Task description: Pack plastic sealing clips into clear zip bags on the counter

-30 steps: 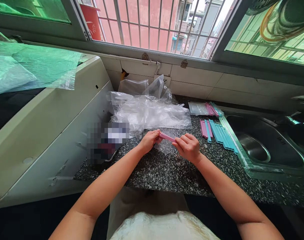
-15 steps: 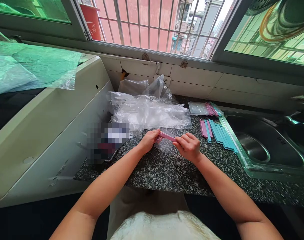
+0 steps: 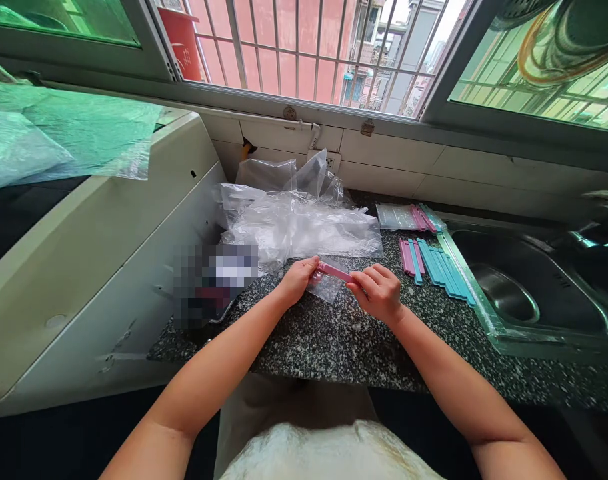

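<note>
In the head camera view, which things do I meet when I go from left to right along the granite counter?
White appliance → blurred box → left hand → pink clip → right hand → row of pink and blue clips → steel sink.

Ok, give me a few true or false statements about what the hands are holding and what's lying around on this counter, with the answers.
1. Both the left hand and right hand grip one pink plastic clip stick. True.
2. A small clear plastic bag hangs under that stick. True.
3. The row of blue and pink plastic sticks lies inside the steel sink. False: it lies on the speckled granite counter, beside the sink.
4. The heap of clear plastic bags lies right of the sink. False: left of it.
</note>
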`<state>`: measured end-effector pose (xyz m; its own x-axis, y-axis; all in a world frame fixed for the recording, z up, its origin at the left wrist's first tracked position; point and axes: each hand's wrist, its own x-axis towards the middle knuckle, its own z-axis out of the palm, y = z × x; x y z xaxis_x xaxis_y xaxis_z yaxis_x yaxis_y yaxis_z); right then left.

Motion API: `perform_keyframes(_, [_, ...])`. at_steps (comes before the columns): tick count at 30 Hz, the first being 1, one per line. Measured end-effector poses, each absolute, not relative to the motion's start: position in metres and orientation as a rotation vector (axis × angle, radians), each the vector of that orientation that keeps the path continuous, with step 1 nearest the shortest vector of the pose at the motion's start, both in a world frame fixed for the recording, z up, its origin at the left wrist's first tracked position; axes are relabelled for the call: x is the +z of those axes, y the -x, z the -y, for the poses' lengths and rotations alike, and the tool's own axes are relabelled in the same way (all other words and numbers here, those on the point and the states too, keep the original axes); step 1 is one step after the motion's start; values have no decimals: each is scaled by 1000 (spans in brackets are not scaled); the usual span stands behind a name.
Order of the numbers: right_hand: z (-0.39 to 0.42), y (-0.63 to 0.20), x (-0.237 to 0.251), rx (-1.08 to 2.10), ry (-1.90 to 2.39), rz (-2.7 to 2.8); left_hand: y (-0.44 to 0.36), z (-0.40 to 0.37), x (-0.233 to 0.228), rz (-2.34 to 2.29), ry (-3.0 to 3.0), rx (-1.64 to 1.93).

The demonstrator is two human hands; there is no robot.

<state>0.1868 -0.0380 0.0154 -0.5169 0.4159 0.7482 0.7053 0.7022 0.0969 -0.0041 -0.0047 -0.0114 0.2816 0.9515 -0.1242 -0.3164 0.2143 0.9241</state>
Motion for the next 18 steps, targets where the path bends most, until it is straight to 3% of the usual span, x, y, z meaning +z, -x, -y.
perform_keyframes(18, [39,-190,23,-496,891,2135,5,4,-5,-966,-871,1098])
